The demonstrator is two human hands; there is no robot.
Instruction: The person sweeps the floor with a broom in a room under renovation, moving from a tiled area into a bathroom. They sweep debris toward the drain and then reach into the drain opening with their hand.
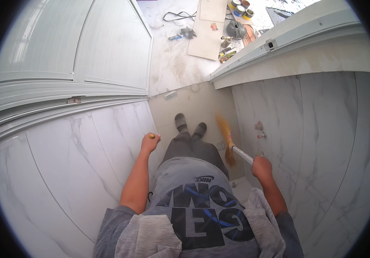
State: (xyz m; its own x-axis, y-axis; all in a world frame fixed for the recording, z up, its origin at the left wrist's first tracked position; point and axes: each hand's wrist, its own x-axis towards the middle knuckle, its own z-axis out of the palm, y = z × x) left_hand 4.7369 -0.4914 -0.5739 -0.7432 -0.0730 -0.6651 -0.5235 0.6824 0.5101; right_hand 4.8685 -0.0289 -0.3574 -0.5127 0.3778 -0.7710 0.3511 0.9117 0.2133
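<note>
My right hand (262, 167) is wrapped round the white handle of a broom (225, 129), beside the right-hand wall. Its straw-coloured bristles spread over the tiled floor (168, 122) to the right of my feet, smeared by motion. On the other side, my left hand (149, 143) is closed near the left wall. The end of a small yellow thing (152, 136) shows at the top of that fist; the rest is hidden in my fingers, so its kind cannot be told.
Marble-patterned walls (77, 159) flank me closely. Beyond the doorway lie a board (204, 41), a blue-handled tool (175, 38), a black strap (178, 16) and several cans (239, 10). A white door (107, 43) stands at the left, a floor drain (220, 146) by the broom, pipe fittings (259, 125) on the right wall.
</note>
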